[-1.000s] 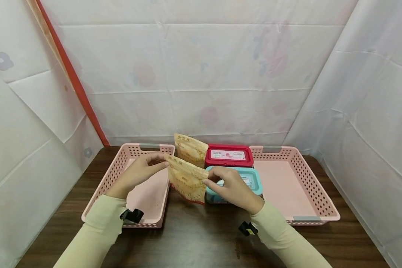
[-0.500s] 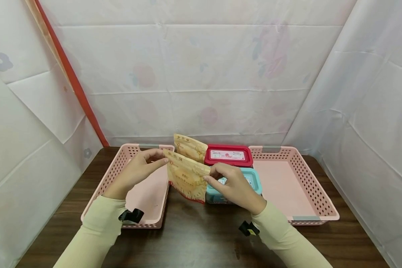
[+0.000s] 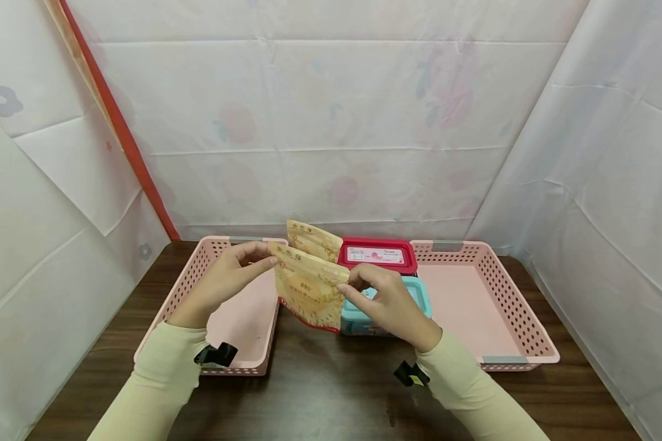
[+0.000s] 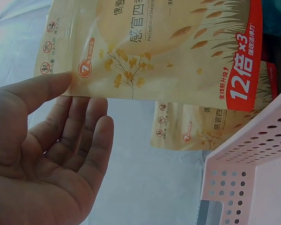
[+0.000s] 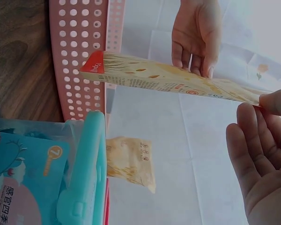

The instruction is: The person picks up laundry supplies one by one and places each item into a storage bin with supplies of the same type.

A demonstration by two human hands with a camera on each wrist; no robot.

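A yellow pouch [image 3: 309, 288] with a red bottom edge hangs upright between my two hands in the head view. My left hand [image 3: 228, 275] pinches its upper left corner between thumb and fingers; in the left wrist view the thumb presses on the printed front of the pouch [image 4: 168, 51]. The upper right corner is pinched by my right hand [image 3: 388, 300], which partly covers a turquoise-lidded box [image 3: 416, 297]. Behind the held pouch stands a second, matching pouch [image 3: 314, 241], its lower part hidden. The right wrist view shows the held pouch [image 5: 150, 75] nearly edge-on.
A pink perforated basket [image 3: 168, 312] stands on the left under my left forearm, another pink basket [image 3: 515, 312] on the right. Between them, a red-lidded box [image 3: 377, 254] sits behind the turquoise one. A patterned white curtain [image 3: 331, 122] closes off the back of the wooden table [image 3: 320, 398].
The held pouch has risen slightly, its top edge overlapping more of the pouch behind. Both hands keep their pinch on its corners, and the right one has shifted slightly right and up.
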